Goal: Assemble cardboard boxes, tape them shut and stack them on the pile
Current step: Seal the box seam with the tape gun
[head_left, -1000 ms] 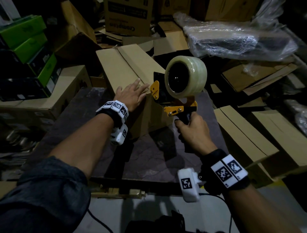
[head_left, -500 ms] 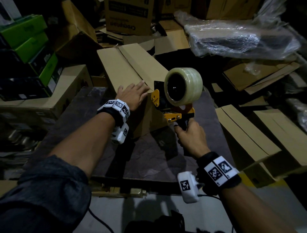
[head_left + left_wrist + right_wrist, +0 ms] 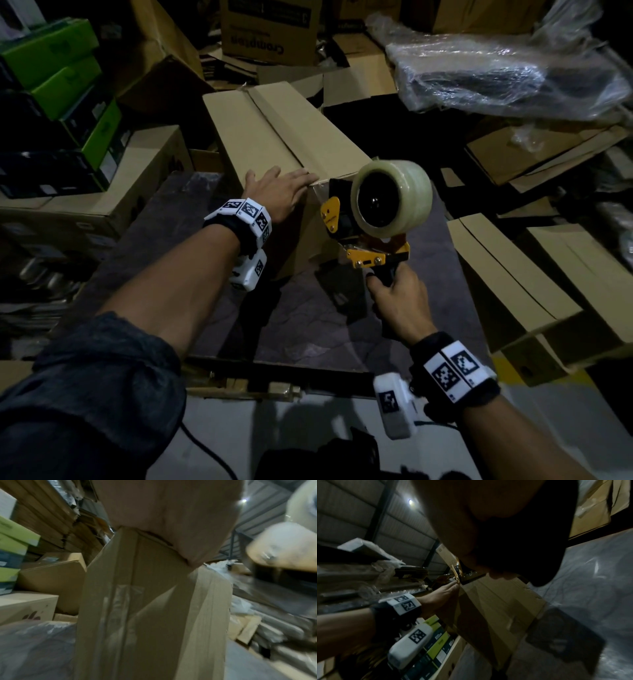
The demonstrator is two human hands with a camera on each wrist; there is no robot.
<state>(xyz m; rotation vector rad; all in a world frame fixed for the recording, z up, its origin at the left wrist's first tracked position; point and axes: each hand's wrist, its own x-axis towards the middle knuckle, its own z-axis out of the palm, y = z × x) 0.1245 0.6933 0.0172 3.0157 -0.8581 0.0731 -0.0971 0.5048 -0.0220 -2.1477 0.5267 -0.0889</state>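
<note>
A long brown cardboard box [image 3: 274, 137] lies on the dark table [image 3: 171, 219], its top flaps meeting along a centre seam. My left hand [image 3: 279, 192] lies flat on the box's near top edge, fingers straight, pressing it down; the left wrist view shows the box's near end [image 3: 145, 608] under the palm. My right hand [image 3: 399, 303] grips the black handle of a yellow tape dispenser [image 3: 363, 236] carrying a big roll of clear tape [image 3: 392, 198]. The dispenser sits at the box's near right corner, with a strip of clear tape running from it to the box edge.
Finished brown boxes [image 3: 534, 284] lie to the right of the table. Green and black boxes [image 3: 61, 102] are stacked at the left above a large carton [image 3: 102, 192]. A plastic-wrapped bundle [image 3: 507, 68] and more cartons crowd the back. Grey floor [image 3: 308, 431] lies near me.
The tape dispenser has moved down and toward me, past the box's near edge. My left hand has stayed pressed flat on the box top.
</note>
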